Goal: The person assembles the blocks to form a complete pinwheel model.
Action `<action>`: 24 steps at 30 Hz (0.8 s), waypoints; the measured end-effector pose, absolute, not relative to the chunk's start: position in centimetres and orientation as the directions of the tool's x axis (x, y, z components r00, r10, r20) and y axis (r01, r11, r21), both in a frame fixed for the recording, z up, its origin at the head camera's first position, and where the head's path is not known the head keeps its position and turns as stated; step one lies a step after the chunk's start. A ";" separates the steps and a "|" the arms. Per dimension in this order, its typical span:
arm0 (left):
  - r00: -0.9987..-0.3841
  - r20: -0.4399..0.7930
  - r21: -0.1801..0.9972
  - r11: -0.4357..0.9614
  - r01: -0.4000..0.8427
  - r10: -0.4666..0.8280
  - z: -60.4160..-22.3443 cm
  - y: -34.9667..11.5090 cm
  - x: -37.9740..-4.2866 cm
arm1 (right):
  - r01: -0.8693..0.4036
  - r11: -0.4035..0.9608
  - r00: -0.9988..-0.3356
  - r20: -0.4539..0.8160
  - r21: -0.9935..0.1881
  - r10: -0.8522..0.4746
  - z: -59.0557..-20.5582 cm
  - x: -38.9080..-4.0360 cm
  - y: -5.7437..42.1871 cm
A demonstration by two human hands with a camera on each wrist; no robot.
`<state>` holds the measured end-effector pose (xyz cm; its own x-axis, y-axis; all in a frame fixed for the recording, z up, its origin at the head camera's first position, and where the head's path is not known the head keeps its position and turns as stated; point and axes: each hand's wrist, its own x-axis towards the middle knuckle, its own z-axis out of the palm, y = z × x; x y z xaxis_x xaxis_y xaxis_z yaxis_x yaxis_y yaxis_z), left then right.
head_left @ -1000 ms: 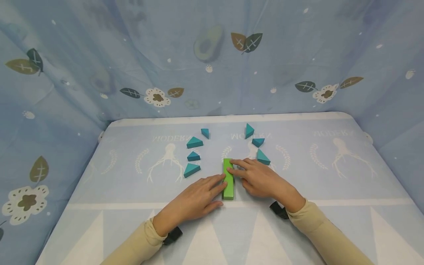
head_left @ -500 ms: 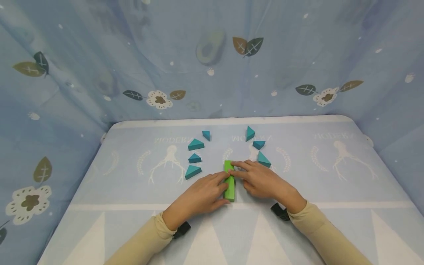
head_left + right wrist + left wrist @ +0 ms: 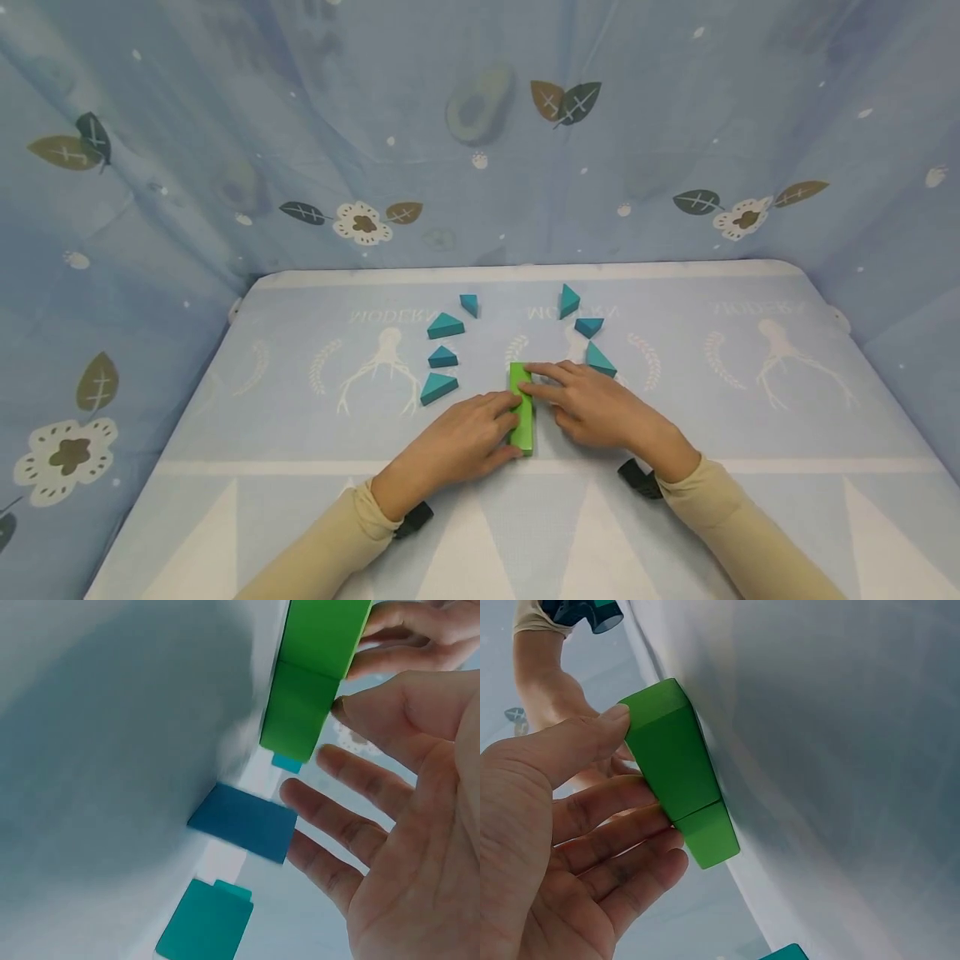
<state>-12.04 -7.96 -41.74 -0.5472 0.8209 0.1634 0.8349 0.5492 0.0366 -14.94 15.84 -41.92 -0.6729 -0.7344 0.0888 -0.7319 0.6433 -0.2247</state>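
Two green blocks (image 3: 522, 433) lie end to end on the table as one narrow bar, with a seam across them in the wrist views. My left hand (image 3: 468, 437) is at the bar's left side, its fingertips against the side and its thumb touching near the closer end. In the left wrist view, the longer green block (image 3: 671, 761) is by the thumb and the shorter one (image 3: 711, 836) lies past the seam. From the right, my right hand (image 3: 600, 408) touches the far part of the bar with extended fingertips, its other fingers spread beside a teal triangular block (image 3: 599, 359).
Several teal triangular blocks stand in a left-hand column, the nearest block (image 3: 438, 388) just beyond my left hand. More lie on the right, including a darker block (image 3: 588, 327) and a far one (image 3: 568, 301). A patterned curtain (image 3: 480, 208) hangs behind the table.
My left hand has shifted right, bringing its thumb to the near end of the green bar. The right hand stays nearly still. The head view has moved slightly.
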 end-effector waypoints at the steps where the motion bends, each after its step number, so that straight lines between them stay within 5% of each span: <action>1: -0.547 0.170 0.036 0.549 0.835 0.820 -41.8 -8.0 -12.0 | -0.732 0.642 -0.673 0.098 -0.228 -0.733 -41.8 -15.0 16.0; 14: -0.562 0.189 0.096 0.554 0.827 0.805 -42.0 -8.0 -12.1 | -0.638 0.728 -0.769 0.160 -0.249 -0.619 -39.7 -16.8 20.4; 24: -0.563 0.186 0.110 0.553 0.826 0.805 -42.0 -8.0 -12.1 | -0.563 0.759 -0.805 0.011 -0.327 -0.593 -39.4 -16.9 20.5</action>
